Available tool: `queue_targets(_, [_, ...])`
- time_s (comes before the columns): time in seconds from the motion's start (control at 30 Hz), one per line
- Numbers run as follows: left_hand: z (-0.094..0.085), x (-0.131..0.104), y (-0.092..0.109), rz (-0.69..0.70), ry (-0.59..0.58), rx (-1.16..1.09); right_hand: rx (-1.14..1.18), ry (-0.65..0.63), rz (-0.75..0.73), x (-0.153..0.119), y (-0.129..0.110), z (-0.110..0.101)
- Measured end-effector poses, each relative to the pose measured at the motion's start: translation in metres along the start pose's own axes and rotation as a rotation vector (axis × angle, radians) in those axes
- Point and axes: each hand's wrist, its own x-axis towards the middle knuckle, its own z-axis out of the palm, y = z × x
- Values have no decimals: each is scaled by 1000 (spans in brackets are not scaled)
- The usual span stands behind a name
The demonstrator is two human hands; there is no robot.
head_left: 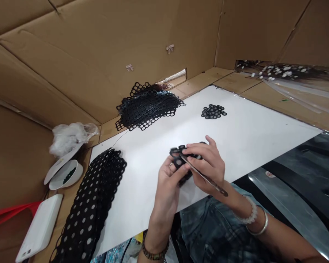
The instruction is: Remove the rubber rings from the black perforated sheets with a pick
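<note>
"Cardboard walls (106, 54) enclose the station; a white desk (137, 175) crosses mid-frame. Location of the work piece?"

"Black ringed piece (178, 162), just below the frame's centre, held up between both hands. Loose black rings (214, 111) lie right of centre, towards the top; a black mesh heap (150, 107) sits upper centre, dotted black strips (87, 204) lower left."

"Hazards?"

"Two, in my judgement. Excess pressure from the slender tool (205, 178) could make its tip slip off a ring and jab the supporting fingers. A slackened pinch could let the flexible piece twist or drop."

"Condition of the grip?"

"Left hand (167, 179): thumb and fingers pinched on the piece, little gap between them. Right hand (208, 160): fingers curled closed about the tool, fingertips against the piece's upper edge. Exact tip contact: obscured, cannot tell."
</note>
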Motion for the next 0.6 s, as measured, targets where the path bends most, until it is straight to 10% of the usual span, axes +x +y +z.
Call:
queue_targets(0.23, [13, -1, -9, -82, 32, -54, 192, -50, 14, 11, 10, -10])
queue_targets(0.6, [0, -7, 2, 206, 45, 144, 498, -112, 144, 15, 3, -18])
